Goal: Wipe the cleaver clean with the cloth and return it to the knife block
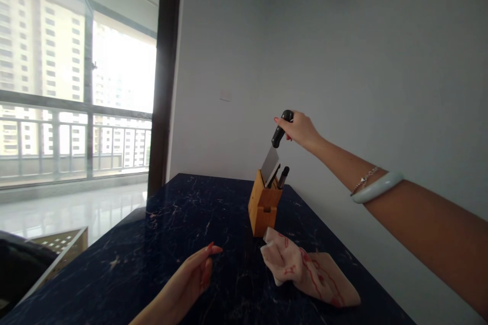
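Note:
My right hand is closed on the black handle of a cleaver, gripping near its upper end. The cleaver's broad blade tilts down to the left, its lower part hidden in the wooden knife block. Beside the blade, a black-handled knife stands in the block, and another slim dark handle shows between them. Low in the view, my left hand hovers over the dark table with its fingers curled in and thumb and forefinger close together, holding nothing. A pink cloth with red markings lies crumpled in front of the block.
The dark blue marble-patterned table meets a grey wall behind and on the right. To the left are a large window and a perforated metal-like frame beside a black object.

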A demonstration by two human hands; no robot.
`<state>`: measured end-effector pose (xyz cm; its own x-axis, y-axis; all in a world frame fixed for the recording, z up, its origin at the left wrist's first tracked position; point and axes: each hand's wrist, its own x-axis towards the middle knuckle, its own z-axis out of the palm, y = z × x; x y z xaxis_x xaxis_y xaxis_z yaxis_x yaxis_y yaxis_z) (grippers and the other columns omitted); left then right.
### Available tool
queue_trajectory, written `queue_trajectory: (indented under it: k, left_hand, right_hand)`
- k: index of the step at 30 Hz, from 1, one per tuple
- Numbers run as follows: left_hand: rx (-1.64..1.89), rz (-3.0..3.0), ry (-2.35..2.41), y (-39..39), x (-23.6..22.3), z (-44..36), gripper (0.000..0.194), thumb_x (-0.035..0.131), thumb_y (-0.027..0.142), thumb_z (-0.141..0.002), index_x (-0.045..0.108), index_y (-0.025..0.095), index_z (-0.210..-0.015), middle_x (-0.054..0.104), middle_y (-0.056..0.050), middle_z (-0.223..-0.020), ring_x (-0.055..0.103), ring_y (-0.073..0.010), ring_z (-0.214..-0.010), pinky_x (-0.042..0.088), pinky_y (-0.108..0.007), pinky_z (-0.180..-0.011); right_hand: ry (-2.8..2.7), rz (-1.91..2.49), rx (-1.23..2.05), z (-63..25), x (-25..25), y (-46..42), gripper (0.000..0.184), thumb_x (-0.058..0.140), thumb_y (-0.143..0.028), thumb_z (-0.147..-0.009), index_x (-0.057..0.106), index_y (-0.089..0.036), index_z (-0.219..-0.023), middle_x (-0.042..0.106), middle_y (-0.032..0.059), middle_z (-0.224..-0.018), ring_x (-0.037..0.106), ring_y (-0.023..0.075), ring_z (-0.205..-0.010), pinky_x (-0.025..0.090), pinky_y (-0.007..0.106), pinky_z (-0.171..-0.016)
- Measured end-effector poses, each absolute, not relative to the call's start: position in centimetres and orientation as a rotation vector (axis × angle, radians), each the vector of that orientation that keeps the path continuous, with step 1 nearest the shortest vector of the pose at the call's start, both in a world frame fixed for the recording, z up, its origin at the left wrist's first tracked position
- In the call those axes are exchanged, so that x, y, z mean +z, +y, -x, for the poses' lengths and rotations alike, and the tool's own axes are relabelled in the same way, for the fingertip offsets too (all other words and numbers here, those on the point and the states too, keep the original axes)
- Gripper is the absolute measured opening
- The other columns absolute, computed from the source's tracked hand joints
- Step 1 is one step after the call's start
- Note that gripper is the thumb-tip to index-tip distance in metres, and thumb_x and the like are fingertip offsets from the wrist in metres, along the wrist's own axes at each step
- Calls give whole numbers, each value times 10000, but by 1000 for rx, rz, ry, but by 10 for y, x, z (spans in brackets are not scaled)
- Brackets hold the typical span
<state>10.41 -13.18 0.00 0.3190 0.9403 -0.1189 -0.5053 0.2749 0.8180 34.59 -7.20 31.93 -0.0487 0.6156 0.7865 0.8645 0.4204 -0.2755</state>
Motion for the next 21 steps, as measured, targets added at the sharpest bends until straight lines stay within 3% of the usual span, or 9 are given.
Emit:
queue_trajectory:
  k: [8, 13, 21]
  left_hand:
    - [1093, -715, 718, -133, 4, -105, 246, 667, 368, -703, 671, 179, -861, 462, 71, -514, 416, -46, -474, 304, -161, -482]
    - [1085, -706, 717, -135, 7, -106, 240, 664, 369, -708, 673, 179, -853, 492, 67, -529, 427, -44, -472, 321, -162, -496]
    - [1068, -681, 722, -135, 6, -106, 225, 666, 356, -716, 676, 171, -845, 572, 37, -608, 480, -43, -501, 340, -152, -503]
  right_hand:
    - [-1776, 1702, -459, -322, 304, -41, 363, 430, -521, -783, 579, -208, -893, 649, 60, -778, 602, 191, -744, 407, 264, -606]
    - [-1801, 1834, -505, -316, 289, -22, 341, 516, -505, -735, 606, -199, -855, 649, 96, -886, 581, 251, -893, 392, 343, -722]
    - [-1929, 1955, -537, -312, 262, -8, 328, 605, -441, -706, 634, -155, -864, 639, 142, -939, 511, 304, -1022, 266, 490, -876]
